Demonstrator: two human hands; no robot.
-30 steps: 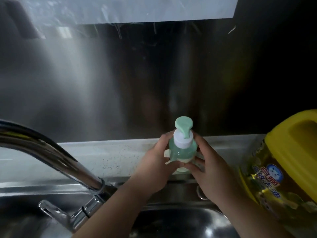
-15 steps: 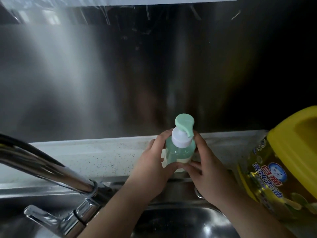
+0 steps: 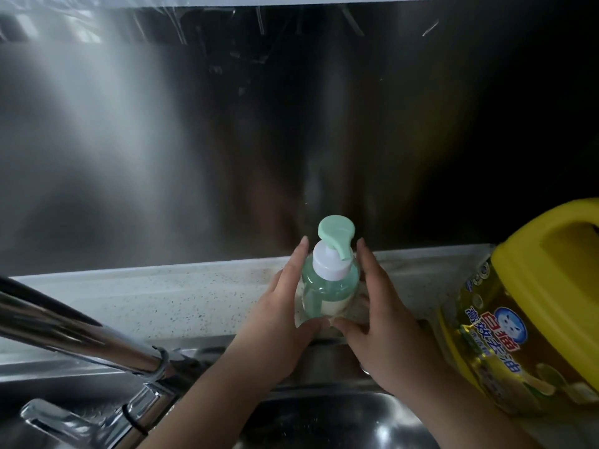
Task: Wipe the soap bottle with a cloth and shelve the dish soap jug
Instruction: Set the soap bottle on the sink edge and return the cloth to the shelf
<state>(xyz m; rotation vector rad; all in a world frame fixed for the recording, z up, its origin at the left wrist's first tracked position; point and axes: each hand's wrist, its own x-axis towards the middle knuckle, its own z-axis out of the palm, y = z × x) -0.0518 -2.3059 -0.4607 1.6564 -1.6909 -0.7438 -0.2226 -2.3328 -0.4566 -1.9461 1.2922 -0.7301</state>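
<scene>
A small clear soap bottle (image 3: pixel 325 286) with green liquid, a white collar and a mint-green pump head stands upright on the speckled ledge (image 3: pixel 162 296) behind the sink. My left hand (image 3: pixel 282 315) cups its left side and my right hand (image 3: pixel 379 322) cups its right side, thumbs meeting at its base. A pale cloth (image 3: pixel 358 311) shows between my right palm and the bottle. The big yellow dish soap jug (image 3: pixel 531 319) stands at the right edge, untouched, with a yellow handle top and a printed label.
A chrome faucet (image 3: pixel 74 338) arches across the lower left, its lever handle (image 3: pixel 84 422) below. The steel sink basin (image 3: pixel 324 422) lies under my forearms. A dark reflective steel backsplash (image 3: pixel 227 140) rises behind the ledge.
Both hands have stayed around the bottle while it turned a little, the pump spout now pointing down-right. The camera shifted slightly, so the faucet sits lower left.
</scene>
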